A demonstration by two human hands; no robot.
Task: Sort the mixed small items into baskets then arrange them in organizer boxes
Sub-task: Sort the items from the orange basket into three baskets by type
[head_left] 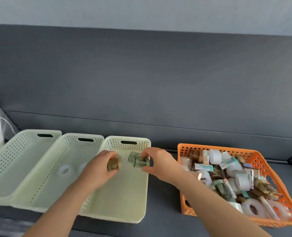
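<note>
Free table strip [164, 199] between the rightmost cream basket [124, 194] and the heaped orange basket [227, 150]; cream basket's near half is open.

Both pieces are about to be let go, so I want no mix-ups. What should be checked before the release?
1. Left hand grips the brownish round piece: ok.
2. Right hand pinches the greenish clear piece: ok.
3. Both pieces are over the right pale basket: ok.
4. The two pieces are the same kind: cannot tell, blurred.
5. White rings lie apart from them in the middle pale basket: ok.
6. Landing spot is free: cannot tell, the hands hide part of the floor.
</note>
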